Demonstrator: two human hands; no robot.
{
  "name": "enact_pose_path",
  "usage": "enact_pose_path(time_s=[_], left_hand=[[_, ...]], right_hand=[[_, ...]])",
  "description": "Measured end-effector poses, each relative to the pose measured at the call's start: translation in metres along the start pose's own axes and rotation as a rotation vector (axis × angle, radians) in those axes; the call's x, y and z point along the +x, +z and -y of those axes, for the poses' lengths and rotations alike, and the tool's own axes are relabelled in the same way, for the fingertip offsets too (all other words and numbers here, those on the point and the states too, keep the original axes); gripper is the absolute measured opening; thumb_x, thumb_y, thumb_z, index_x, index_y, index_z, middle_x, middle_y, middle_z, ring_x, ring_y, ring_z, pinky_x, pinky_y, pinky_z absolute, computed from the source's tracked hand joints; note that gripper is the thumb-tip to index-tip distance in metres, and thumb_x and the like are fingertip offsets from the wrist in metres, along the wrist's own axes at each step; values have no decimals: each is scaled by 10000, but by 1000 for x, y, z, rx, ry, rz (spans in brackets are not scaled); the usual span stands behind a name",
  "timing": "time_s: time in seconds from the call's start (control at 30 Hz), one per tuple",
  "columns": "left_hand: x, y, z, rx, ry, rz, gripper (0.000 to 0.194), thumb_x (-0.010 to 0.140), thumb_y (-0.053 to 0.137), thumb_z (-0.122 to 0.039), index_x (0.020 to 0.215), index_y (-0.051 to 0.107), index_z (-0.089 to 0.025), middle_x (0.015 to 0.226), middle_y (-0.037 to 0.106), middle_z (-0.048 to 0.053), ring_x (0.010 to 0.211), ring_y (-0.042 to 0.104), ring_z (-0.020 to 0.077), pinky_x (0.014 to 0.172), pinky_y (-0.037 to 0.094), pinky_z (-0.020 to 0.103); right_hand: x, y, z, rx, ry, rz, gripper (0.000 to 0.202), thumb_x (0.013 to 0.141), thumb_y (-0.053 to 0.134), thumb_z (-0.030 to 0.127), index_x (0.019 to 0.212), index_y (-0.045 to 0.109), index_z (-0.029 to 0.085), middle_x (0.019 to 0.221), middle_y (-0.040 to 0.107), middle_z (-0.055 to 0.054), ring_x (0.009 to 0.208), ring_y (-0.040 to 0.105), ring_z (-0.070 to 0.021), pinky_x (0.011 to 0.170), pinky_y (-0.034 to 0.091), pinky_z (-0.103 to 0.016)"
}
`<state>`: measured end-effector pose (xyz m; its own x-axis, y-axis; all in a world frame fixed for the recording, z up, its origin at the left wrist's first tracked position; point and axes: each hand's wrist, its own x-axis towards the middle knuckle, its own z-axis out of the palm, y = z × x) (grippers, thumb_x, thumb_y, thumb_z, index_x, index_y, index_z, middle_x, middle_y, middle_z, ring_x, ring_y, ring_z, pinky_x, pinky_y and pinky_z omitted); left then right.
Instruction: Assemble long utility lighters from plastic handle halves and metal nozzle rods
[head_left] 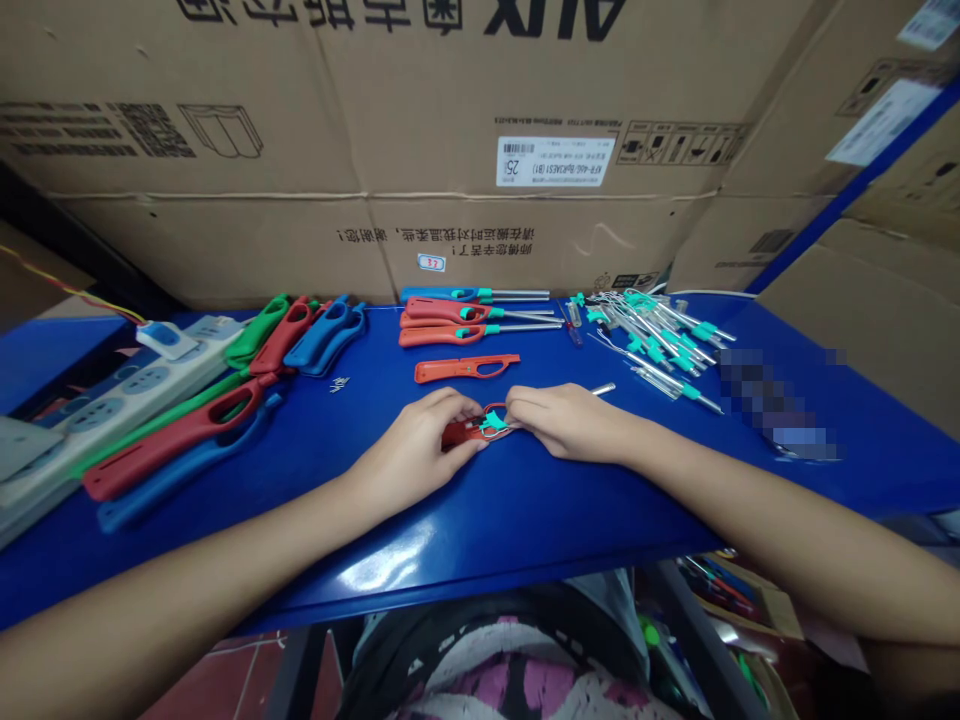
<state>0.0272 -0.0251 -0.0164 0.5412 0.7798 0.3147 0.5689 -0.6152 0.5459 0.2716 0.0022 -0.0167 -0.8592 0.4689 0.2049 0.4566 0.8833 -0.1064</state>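
My left hand (pixel 435 432) is closed around an orange-red lighter casing half (pixel 459 432) near the middle of the table. My right hand (pixel 559 418) pinches at the metal-tubed lighter insert, whose teal trigger (pixel 494 421) and thin wires show between the hands. Its silver tube (pixel 604 389) sticks out beyond my right fingers. Just behind my hands lies another orange casing half (pixel 466 368), apart from them. Farther back rest several long-nosed lighters (pixel 480 318) in red, orange and blue with teal triggers. My fingertips hide part of the insert.
Several green, red and blue casing halves (pixel 174 437) lie at left beside a white power strip (pixel 112 405). A pile of tube inserts (pixel 667 335) and a screwdriver (pixel 574 325) are at right. Small metal screws (pixel 339 384) lie left of centre. A cardboard box wall (pixel 435 150) bounds the back.
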Motion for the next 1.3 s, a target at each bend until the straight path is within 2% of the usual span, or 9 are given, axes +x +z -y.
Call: enact_pose_path(time_s=[0.13, 0.3, 0.5, 0.67, 0.83, 0.93, 1.03, 1.13, 1.3], left_hand=[[0, 0, 0, -12, -28, 30, 160, 866, 695, -197, 1014, 662, -148, 1010, 687, 76, 934, 668, 221, 856, 546, 370], [0, 0, 0, -31, -52, 35, 148, 870, 698, -220, 1000, 673, -155, 1009, 682, 67, 928, 661, 214, 856, 537, 368], [0, 0, 0, -15, -43, 32, 130, 878, 693, -225, 993, 676, -166, 1006, 686, 59, 908, 667, 208, 835, 546, 361], [-1, -1, -3, 29, -13, 26, 231, 890, 685, -216, 1106, 640, -148, 1056, 693, 77, 986, 666, 224, 896, 554, 382], [-4, 0, -1, 140, 108, 65, 344, 963, 583, -203, 1303, 607, -159, 1098, 638, 100, 1010, 622, 220, 913, 551, 384], [-5, 1, -2, 261, 163, 107, 322, 1006, 509, -236, 1294, 632, -160, 1097, 612, 112, 1016, 596, 227, 919, 546, 392], [-6, 0, -8, 454, 183, 156, 362, 1031, 438, -246, 1329, 609, -130, 1114, 613, 138, 1028, 585, 256, 902, 552, 430], [-9, -2, -14, 614, 202, 195, 392, 1031, 416, -218, 1372, 571, -102, 1124, 620, 158, 1006, 586, 277, 850, 562, 440], [-13, -3, -17, 707, 200, 238, 445, 1009, 415, -155, 1442, 502, -97, 1202, 603, 180, 1027, 580, 295, 836, 555, 433]], right_hand=[[0, 2, -1, -11, -2, -22, 189, 959, 390, 85, 983, 554, 175, 993, 618, -68, 754, 534, -150, 565, 304, -264], [-1, 2, -1, -10, -12, -28, 186, 985, 386, 123, 975, 565, 176, 986, 620, -62, 742, 527, -145, 568, 301, -260], [0, -2, 1, -26, -9, -12, 208, 976, 413, 119, 1003, 608, 185, 1063, 622, -64, 746, 523, -136, 582, 303, -253], [1, -3, 2, -68, -3, 26, 219, 955, 430, 110, 1005, 627, 192, 1055, 611, -62, 717, 494, -136, 571, 297, -250], [0, -4, 2, -69, -2, 18, 211, 962, 446, 145, 1003, 650, 181, 1070, 605, -81, 703, 503, -140, 574, 352, -257], [-2, -6, 2, 58, 7, -26, 228, 986, 443, 205, 1072, 651, 173, 1074, 591, -96, 751, 541, -150, 636, 442, -271], [-4, -9, 1, 221, 4, -82, 260, 959, 467, 185, 1172, 615, 166, 1089, 580, -106, 857, 576, -166, 753, 504, -294], [-7, -16, -1, 267, 15, -111, 274, 925, 472, 148, 1161, 608, 173, 1079, 586, -99, 899, 590, -170, 797, 507, -299], [-11, -26, -7, 119, 93, -95, 210, 899, 504, 172, 1062, 634, 199, 1040, 630, -65, 805, 601, -158, 700, 459, -282]])
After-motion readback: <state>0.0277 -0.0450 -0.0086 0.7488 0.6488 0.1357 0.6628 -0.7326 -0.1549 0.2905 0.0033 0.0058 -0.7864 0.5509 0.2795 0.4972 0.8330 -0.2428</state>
